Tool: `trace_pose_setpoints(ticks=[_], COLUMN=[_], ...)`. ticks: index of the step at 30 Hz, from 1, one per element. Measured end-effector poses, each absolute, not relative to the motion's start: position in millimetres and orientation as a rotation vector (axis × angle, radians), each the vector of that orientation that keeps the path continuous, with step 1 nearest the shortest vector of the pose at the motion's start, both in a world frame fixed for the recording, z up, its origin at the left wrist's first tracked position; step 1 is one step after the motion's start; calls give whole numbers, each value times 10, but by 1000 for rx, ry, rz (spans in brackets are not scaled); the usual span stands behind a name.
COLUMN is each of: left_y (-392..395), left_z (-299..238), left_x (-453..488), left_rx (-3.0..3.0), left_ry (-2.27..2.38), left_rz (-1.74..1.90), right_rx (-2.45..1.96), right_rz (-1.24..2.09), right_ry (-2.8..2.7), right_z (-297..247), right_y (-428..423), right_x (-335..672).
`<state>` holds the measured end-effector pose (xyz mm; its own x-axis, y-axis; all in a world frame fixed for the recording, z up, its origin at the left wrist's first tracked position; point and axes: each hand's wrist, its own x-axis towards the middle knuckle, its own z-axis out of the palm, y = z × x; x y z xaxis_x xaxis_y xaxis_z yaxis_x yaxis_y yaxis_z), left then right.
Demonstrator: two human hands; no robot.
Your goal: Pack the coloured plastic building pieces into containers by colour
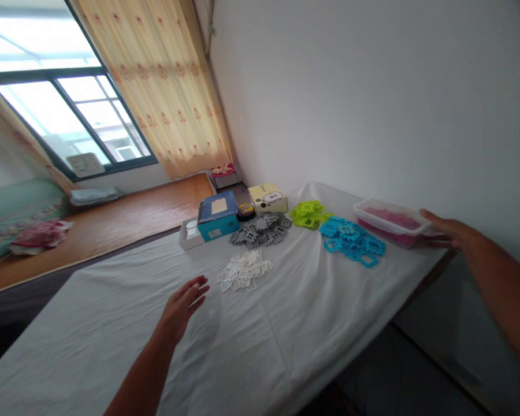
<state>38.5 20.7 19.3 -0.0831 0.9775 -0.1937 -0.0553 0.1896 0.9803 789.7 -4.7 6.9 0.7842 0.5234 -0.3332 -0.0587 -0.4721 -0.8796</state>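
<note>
At the right end of the table, my right hand (448,229) grips the near side of a clear plastic container (387,222) with pink contents, thumb at its rim and fingers lower on its side. Over the cloth hovers my left hand (184,306), open, its fingers stretched out and holding nothing. Closest to it is a loose pile of white lattice pieces (245,270). Blue interlocking pieces (351,238) lie just left of the container. Beyond them are lime-green pieces (307,214) and a heap of grey pieces (262,229).
A white cloth (242,346) covers the table. Along its far side stand a blue box (218,215), a white open box (190,234), a round black tin (245,212) and a yellow box (268,198). The wall (351,104) rises behind; a bed (156,202) lies at left.
</note>
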Motion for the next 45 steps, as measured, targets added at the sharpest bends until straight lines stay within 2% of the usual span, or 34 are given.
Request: trace_pose_setpoints(ticks=[3,5,7,13,18,25,29,32,35,43,45], left_y=[434,538,592,582,569,572,603,633,660,601,570], left_z=[121,42,-67,-410,-468,-489,-532,-555,-559,-459,-429], left_x=[373,360,341,240,194,173,156,131,109,145,175], left_rx=[933,876,882,1363,1710,1697,1695,1640,1561,1771,1864], left_ry=[1331,1329,1336,1475,1464,1541,1568,1663,1737,1806,1814], left_rz=[1271,1332,1397,1526,1644,1735,1771,1806,1817,1784,1737], right_rx=[-2315,-2351,-2241,-1889,-1481,-1131,-994,-913,-892,-989,-1024], right_rz=[169,-159,-241,11,188,263,133,67,179,913,994], right_ry=[-686,-989,-1231,-1772,-2258,-2652,-2789,-2826,-2803,-2332,-2238], right_z=[150,244,350,541,430,299,354,351,310,264,234], right_y=[-9,42,125,496,681,827,850,782,704,688,689], right_x=[7875,7653,7256,5619,4315,2727,2007,1643,1467,1494,1522])
